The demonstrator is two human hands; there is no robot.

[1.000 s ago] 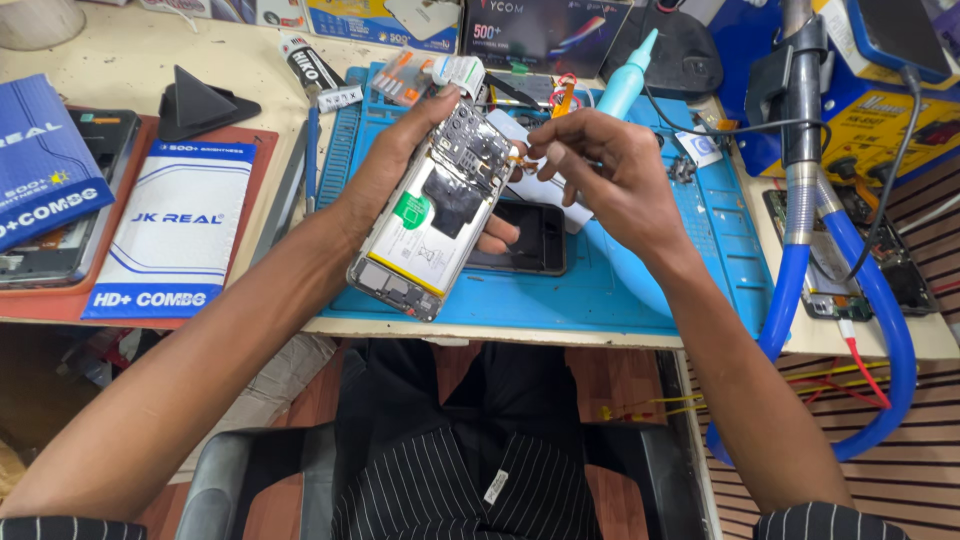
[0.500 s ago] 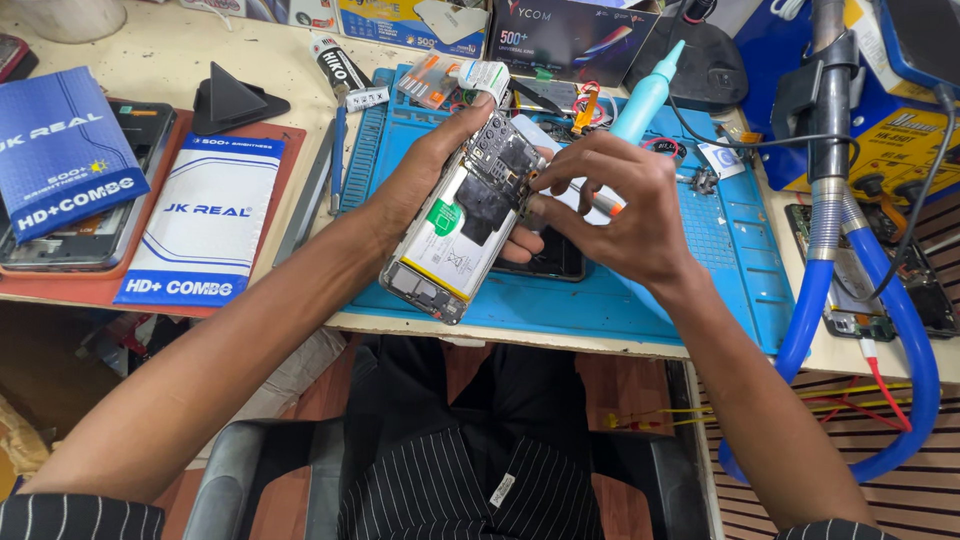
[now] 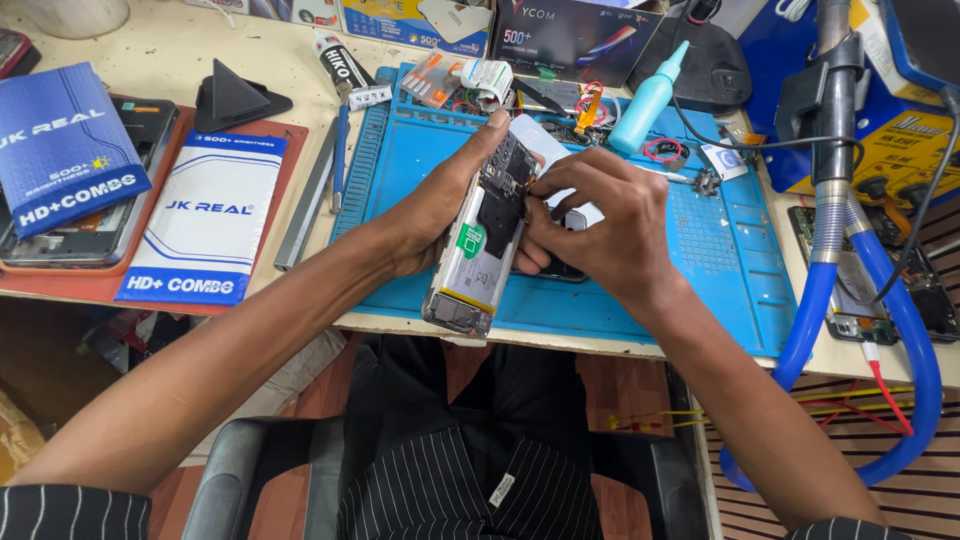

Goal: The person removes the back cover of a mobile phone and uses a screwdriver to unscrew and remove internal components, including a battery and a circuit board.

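Blue box [image 3: 65,150], white-blue pouch [image 3: 205,215] — far left of mat [image 3: 620,300].

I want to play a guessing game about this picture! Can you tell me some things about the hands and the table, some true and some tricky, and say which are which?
1. The left hand holds an opened phone with its insides showing. True.
2. The right hand is resting flat on the table, away from the phone. False: its fingers are on the phone's upper part.
3. The phone is held over a blue work mat. True.
4. The squeeze bottle behind the hands is red. False: it is light turquoise.
5. A blue hose loops at the right. True.
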